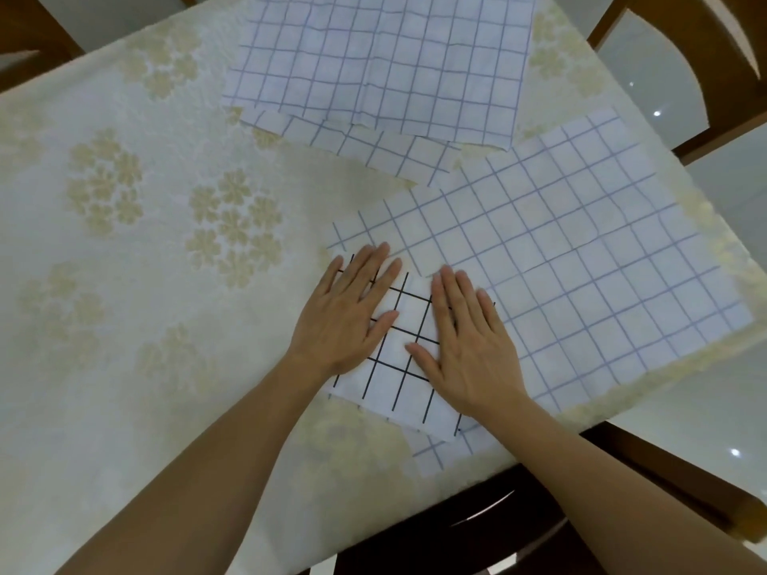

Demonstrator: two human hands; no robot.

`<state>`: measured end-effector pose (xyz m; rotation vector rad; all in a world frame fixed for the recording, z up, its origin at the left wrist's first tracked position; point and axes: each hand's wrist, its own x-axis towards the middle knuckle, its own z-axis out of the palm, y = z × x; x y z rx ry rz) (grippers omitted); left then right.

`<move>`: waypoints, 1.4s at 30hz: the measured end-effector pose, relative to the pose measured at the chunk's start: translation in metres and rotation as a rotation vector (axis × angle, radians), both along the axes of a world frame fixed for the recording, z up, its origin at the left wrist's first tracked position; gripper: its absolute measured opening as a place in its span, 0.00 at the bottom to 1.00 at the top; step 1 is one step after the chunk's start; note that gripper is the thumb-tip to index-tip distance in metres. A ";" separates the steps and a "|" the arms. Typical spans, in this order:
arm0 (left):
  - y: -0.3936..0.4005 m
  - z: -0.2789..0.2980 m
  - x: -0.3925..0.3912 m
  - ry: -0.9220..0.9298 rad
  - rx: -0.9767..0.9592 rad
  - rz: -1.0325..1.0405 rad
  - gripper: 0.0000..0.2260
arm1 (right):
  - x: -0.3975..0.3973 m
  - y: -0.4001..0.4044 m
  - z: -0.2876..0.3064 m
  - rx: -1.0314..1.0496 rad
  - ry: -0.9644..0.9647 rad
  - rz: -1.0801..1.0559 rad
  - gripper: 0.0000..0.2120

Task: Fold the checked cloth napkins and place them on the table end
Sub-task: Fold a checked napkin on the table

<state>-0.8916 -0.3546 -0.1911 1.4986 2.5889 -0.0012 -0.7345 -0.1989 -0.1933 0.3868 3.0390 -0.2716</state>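
Two flat hands press a small folded napkin.
The big table (145, 284) holds it near the right edge; left hand (344, 313) and right hand (469, 350) lie open on the folded napkin (409, 325), its long side running near to far.
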 end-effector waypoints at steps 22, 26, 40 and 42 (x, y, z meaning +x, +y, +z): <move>-0.031 0.000 0.038 -0.024 0.009 0.204 0.33 | 0.037 -0.008 0.007 -0.003 0.008 0.111 0.43; -0.032 0.001 0.040 -0.026 0.004 0.285 0.34 | 0.048 0.001 0.008 -0.002 -0.019 0.133 0.43; -0.042 0.038 0.086 -0.117 0.173 1.002 0.27 | 0.004 0.051 0.026 -0.130 0.129 0.532 0.18; -0.035 0.044 0.096 -0.093 0.188 1.084 0.25 | -0.017 0.063 0.025 -0.164 0.181 0.638 0.16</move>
